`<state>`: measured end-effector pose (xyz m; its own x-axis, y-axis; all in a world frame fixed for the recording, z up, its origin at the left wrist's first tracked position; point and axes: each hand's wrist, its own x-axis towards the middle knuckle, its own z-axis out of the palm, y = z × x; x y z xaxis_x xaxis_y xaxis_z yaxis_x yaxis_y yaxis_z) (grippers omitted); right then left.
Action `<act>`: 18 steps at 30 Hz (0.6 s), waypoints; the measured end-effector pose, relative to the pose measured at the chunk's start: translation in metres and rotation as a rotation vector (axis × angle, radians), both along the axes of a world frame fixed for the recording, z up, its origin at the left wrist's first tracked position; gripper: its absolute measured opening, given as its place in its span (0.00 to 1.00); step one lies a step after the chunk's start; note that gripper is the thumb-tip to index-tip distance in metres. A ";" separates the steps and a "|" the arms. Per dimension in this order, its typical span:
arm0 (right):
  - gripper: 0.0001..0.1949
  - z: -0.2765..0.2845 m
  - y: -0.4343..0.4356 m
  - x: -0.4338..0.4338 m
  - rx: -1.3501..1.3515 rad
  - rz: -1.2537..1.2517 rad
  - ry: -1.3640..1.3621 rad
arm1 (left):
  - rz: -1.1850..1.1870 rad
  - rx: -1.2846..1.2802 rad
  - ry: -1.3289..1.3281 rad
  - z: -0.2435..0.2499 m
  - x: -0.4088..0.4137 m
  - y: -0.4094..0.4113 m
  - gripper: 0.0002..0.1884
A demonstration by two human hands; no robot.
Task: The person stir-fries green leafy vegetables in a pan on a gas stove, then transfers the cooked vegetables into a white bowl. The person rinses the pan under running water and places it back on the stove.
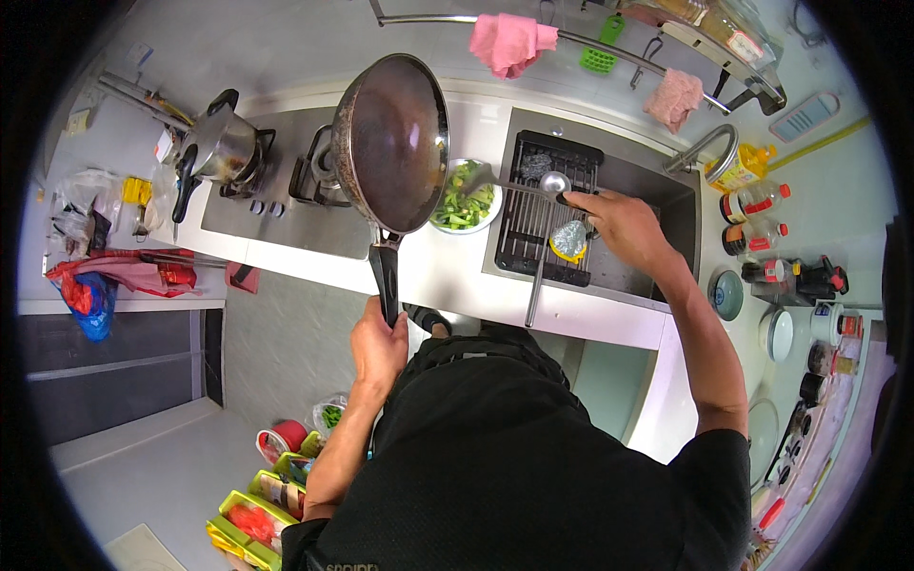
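Note:
My left hand [378,342] grips the black handle of a wok [393,143], which is held up tilted, its dark inside facing right. Little shows inside it beyond a few bits near the right rim. Just right of the wok, a white bowl [465,230] on the counter holds chopped green vegetables [460,207] and is partly hidden by the wok. My right hand [632,228] holds a spatula [518,188] by its dark handle end, over the sink. The spatula's metal blade is over the vegetables; whether it touches them I cannot tell.
A black-framed drying rack [521,268] spans part of the sink [621,171], bearing a ladle [554,183] and a yellow-based scrubber [569,243]. At left, a pressure cooker [225,146] stands on the gas hob [314,232]. Several bottles [760,196] line the right counter.

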<state>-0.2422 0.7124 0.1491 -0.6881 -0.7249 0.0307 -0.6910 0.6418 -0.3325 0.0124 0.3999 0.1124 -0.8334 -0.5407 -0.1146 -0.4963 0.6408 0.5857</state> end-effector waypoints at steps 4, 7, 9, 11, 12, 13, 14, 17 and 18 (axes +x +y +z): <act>0.26 0.000 -0.025 0.011 -0.023 -0.045 0.065 | -0.006 0.000 -0.036 0.007 0.004 0.001 0.11; 0.29 -0.009 -0.053 0.016 -0.020 -0.032 0.159 | -0.010 -0.003 -0.014 0.009 0.009 0.003 0.11; 0.30 -0.012 -0.065 0.020 -0.011 -0.018 0.199 | -0.020 -0.017 0.008 0.010 0.014 0.003 0.11; 0.31 -0.012 -0.071 0.027 0.013 -0.011 0.208 | -0.036 -0.038 0.019 0.010 0.018 0.002 0.12; 0.31 -0.012 -0.068 0.030 -0.012 0.004 0.229 | -0.032 -0.034 0.017 0.009 0.020 0.003 0.12; 0.31 -0.012 -0.064 0.033 0.013 -0.009 0.195 | -0.027 -0.031 0.014 0.009 0.021 0.003 0.12; 0.31 -0.012 -0.058 0.037 0.038 -0.022 0.162 | -0.023 -0.028 0.012 0.008 0.022 0.003 0.12; 0.31 -0.008 -0.040 0.047 0.060 -0.033 0.105 | 0.004 -0.031 -0.007 0.005 0.025 0.005 0.11; 0.31 -0.005 -0.034 0.050 0.060 -0.035 0.094 | 0.006 -0.034 0.001 0.004 0.025 0.005 0.11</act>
<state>-0.1922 0.6781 0.1436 -0.7095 -0.7026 0.0539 -0.6939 0.6832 -0.2277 0.0378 0.4046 0.1164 -0.8302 -0.5492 -0.0957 -0.4998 0.6572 0.5642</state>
